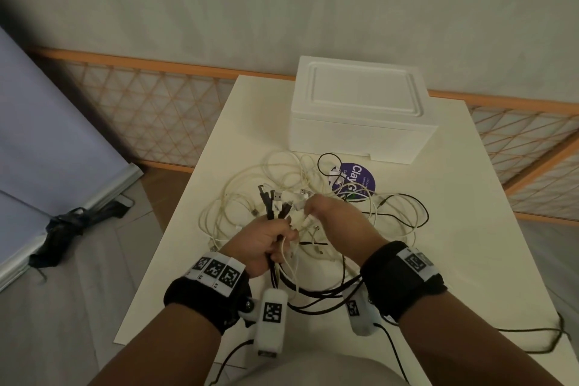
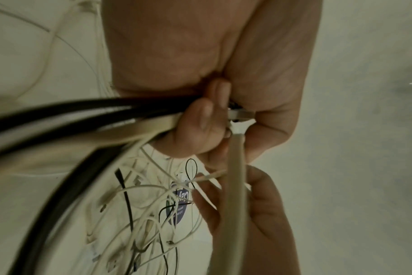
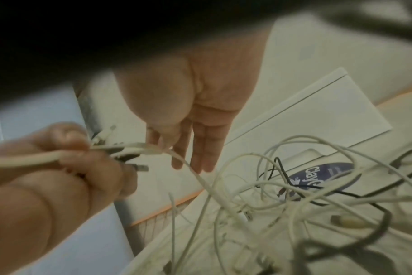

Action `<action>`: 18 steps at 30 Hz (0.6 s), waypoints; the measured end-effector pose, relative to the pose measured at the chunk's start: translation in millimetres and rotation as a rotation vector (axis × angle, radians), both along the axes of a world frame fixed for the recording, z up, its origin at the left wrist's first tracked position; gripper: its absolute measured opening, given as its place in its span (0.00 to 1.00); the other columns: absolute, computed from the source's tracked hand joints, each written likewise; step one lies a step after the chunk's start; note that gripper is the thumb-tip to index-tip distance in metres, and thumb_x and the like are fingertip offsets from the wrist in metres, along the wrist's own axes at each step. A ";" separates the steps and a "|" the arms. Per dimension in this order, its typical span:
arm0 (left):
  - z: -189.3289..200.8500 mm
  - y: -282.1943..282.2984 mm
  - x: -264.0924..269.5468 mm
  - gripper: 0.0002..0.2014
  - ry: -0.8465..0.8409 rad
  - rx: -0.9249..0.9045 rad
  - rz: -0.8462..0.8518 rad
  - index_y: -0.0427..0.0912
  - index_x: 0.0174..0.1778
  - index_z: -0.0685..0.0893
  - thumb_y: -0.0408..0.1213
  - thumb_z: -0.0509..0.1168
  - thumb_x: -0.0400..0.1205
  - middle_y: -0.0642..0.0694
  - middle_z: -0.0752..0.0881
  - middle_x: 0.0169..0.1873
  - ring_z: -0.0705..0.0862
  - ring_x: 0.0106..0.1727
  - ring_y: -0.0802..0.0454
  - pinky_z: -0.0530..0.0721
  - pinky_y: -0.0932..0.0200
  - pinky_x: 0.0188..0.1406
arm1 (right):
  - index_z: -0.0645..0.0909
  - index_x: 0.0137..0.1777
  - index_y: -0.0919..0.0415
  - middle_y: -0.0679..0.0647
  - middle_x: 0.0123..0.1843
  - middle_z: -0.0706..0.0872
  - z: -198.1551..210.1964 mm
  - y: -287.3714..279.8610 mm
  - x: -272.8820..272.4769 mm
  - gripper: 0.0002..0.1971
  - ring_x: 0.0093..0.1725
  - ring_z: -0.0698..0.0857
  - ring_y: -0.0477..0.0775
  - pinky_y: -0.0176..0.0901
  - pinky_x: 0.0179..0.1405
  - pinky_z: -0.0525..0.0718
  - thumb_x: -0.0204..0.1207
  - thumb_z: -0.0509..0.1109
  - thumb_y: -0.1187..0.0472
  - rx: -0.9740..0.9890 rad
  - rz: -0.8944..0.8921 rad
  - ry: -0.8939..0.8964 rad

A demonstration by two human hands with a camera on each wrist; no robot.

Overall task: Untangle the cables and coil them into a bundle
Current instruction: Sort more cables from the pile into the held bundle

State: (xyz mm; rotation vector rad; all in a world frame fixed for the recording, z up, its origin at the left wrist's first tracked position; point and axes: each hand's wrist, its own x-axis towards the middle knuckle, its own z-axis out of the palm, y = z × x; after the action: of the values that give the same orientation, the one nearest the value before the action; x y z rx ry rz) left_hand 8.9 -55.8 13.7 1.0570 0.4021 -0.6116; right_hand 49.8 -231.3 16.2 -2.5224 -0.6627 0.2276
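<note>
Gripping a bunch of black and white cable ends (image 1: 275, 207), the left hand (image 1: 266, 244) has its fingers curled tight round them, plugs sticking up above the fist; the right hand (image 1: 332, 223) reaches in just beside it — thumb and forefinger pinch a white cable (image 3: 153, 149) near its plug, the other fingers (image 3: 200, 148) straight and relaxed; the rest of the cables (image 1: 313, 197) lie in a loose tangle on the white table (image 1: 470, 229), some trailing over a purple sticker (image 1: 357, 179); a white foam box (image 1: 360, 110) stands behind, at the table's far edge.
</note>
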 end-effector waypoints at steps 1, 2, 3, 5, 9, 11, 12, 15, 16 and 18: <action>-0.8 3.5 -0.3 0.11 -0.003 0.017 0.001 0.45 0.30 0.68 0.25 0.61 0.66 0.49 0.69 0.23 0.58 0.14 0.60 0.59 0.68 0.13 | 0.77 0.52 0.57 0.52 0.45 0.82 4.2 -2.7 0.9 0.13 0.42 0.81 0.55 0.48 0.42 0.80 0.76 0.58 0.73 0.059 -0.061 -0.046; -2.2 7.0 -1.5 0.12 -0.008 0.049 0.004 0.45 0.31 0.67 0.23 0.61 0.69 0.48 0.69 0.24 0.58 0.15 0.60 0.59 0.68 0.13 | 0.78 0.50 0.60 0.53 0.45 0.83 9.2 -5.8 2.4 0.12 0.42 0.81 0.56 0.48 0.42 0.79 0.76 0.58 0.74 0.130 -0.111 -0.086; -3.4 10.1 -3.5 0.12 -0.012 0.073 0.010 0.44 0.31 0.68 0.22 0.60 0.71 0.48 0.69 0.24 0.58 0.15 0.59 0.59 0.68 0.14 | 0.78 0.49 0.60 0.51 0.44 0.83 15.0 -8.6 4.4 0.10 0.41 0.81 0.54 0.47 0.42 0.79 0.77 0.58 0.73 0.179 -0.139 -0.098; -6.2 15.8 -7.4 0.12 -0.020 0.048 0.024 0.44 0.31 0.67 0.23 0.60 0.69 0.48 0.68 0.24 0.58 0.15 0.59 0.60 0.68 0.13 | 0.77 0.50 0.57 0.45 0.42 0.82 25.5 -11.4 5.5 0.06 0.39 0.80 0.44 0.42 0.38 0.78 0.81 0.61 0.67 0.181 -0.130 -0.033; -2.1 15.3 -10.3 0.12 -0.069 -0.064 -0.025 0.46 0.30 0.66 0.24 0.58 0.64 0.50 0.62 0.22 0.57 0.15 0.60 0.57 0.68 0.14 | 0.77 0.61 0.52 0.43 0.57 0.81 23.8 2.1 -6.8 0.15 0.54 0.80 0.40 0.37 0.53 0.77 0.76 0.72 0.56 -0.031 0.152 0.211; 1.1 14.2 -10.5 0.11 -0.086 -0.073 -0.050 0.45 0.31 0.67 0.23 0.57 0.63 0.50 0.62 0.21 0.57 0.15 0.60 0.55 0.67 0.14 | 0.80 0.60 0.54 0.48 0.58 0.82 14.1 14.7 -12.1 0.13 0.57 0.80 0.46 0.40 0.58 0.78 0.77 0.71 0.55 -0.085 0.188 0.163; 2.7 14.6 -11.1 0.12 -0.093 -0.079 -0.058 0.45 0.31 0.67 0.23 0.57 0.63 0.50 0.62 0.21 0.57 0.15 0.60 0.55 0.67 0.15 | 0.82 0.57 0.55 0.50 0.56 0.84 11.6 18.9 -12.7 0.09 0.55 0.82 0.48 0.45 0.58 0.80 0.77 0.70 0.57 -0.066 0.154 0.133; 4.7 19.8 -14.2 0.13 -0.099 -0.163 -0.069 0.45 0.32 0.67 0.23 0.59 0.61 0.50 0.62 0.20 0.56 0.14 0.60 0.54 0.67 0.15 | 0.77 0.54 0.55 0.52 0.51 0.86 9.5 21.1 -9.4 0.11 0.49 0.85 0.51 0.50 0.52 0.84 0.74 0.73 0.60 0.033 0.002 0.195; 5.5 22.3 -15.9 0.13 -0.101 -0.210 -0.074 0.45 0.32 0.68 0.24 0.60 0.59 0.49 0.62 0.20 0.56 0.14 0.60 0.55 0.67 0.15 | 0.76 0.56 0.55 0.51 0.51 0.86 8.9 20.7 -8.3 0.13 0.48 0.85 0.50 0.48 0.51 0.85 0.74 0.74 0.61 0.051 -0.005 0.234; 6.3 25.1 -18.3 0.12 -0.111 -0.263 -0.092 0.44 0.31 0.71 0.25 0.62 0.57 0.49 0.63 0.20 0.53 0.16 0.58 0.55 0.68 0.17 | 0.77 0.60 0.54 0.49 0.53 0.85 6.7 19.9 -6.8 0.15 0.49 0.85 0.48 0.40 0.48 0.82 0.75 0.73 0.61 0.023 0.037 0.265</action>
State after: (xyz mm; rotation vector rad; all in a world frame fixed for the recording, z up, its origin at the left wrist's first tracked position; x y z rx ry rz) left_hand -9.3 -30.7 20.0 0.8561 0.1707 -0.6644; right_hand 43.0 -211.3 23.0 -2.4015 -0.6016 0.5536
